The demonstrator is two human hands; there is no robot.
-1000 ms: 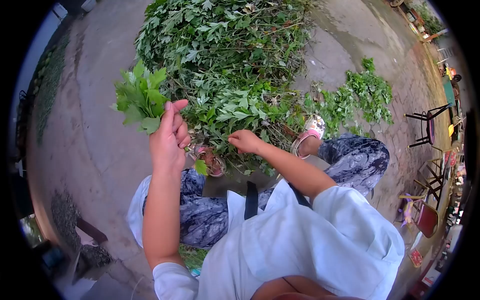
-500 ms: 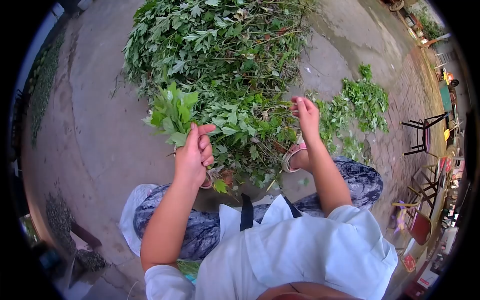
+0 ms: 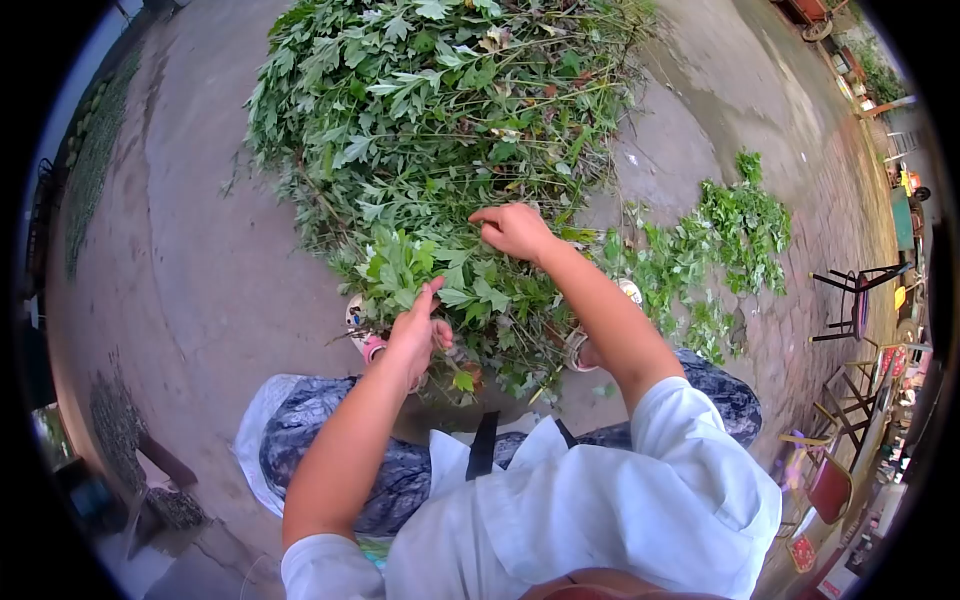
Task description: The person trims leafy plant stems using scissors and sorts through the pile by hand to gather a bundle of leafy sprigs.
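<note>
My left hand (image 3: 413, 338) is closed round a bunch of fresh leafy sprigs (image 3: 396, 262), bright green leaves standing out above the thumb. Just in front of it rises a large heap of cut leafy stems (image 3: 400, 130), with lobed leaves, thin stalks and a few brown leaves. My right hand (image 3: 516, 233) reaches into the near side of that heap, palm down, with fingers drawn together among the stems. What those fingertips pinch, if anything, is too small to make out.
Loose green leaves (image 3: 740, 225) lie on the concrete ground (image 3: 220, 260) to the right of the heap. My shoes (image 3: 365, 330) stand at the heap's near edge. Farther right are a black-framed stool (image 3: 858, 300) and a red-backed chair (image 3: 832, 490).
My right hand has moved left and inward from the heap's right edge onto its middle. The left hand, still holding the bunch, has shifted slightly right and down, nearer the heap.
</note>
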